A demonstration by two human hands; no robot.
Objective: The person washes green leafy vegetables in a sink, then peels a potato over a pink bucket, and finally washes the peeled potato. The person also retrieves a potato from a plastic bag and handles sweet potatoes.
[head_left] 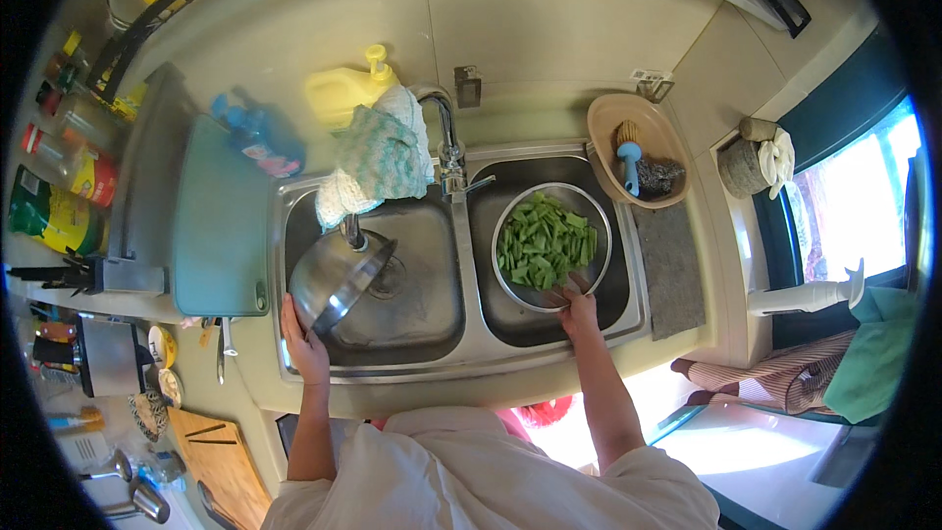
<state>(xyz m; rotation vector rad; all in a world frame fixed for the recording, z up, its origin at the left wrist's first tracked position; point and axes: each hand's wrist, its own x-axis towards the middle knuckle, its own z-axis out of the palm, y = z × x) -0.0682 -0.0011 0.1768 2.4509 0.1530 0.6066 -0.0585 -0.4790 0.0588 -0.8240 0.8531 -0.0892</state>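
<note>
My left hand (303,346) grips the rim of a stainless steel bowl (331,272). The bowl is tipped on its side in the left sink basin (423,294), beneath the faucet spout. On the right, my right hand (578,305) is at the near rim of a round metal strainer (603,224), with fingers reaching over its edge. Chopped green leafy vegetables (544,243) lie in the strainer, which sits in the right sink basin (515,327). Water flow from the spout cannot be made out.
Cloths (379,154) drape over the faucet (449,140). A beige basin (600,129) holds a blue-handled brush (629,162) and a steel scourer (659,177). Left of the sink stand a teal cutting board (221,228), a blue bottle (265,140) and a yellow jug (342,92).
</note>
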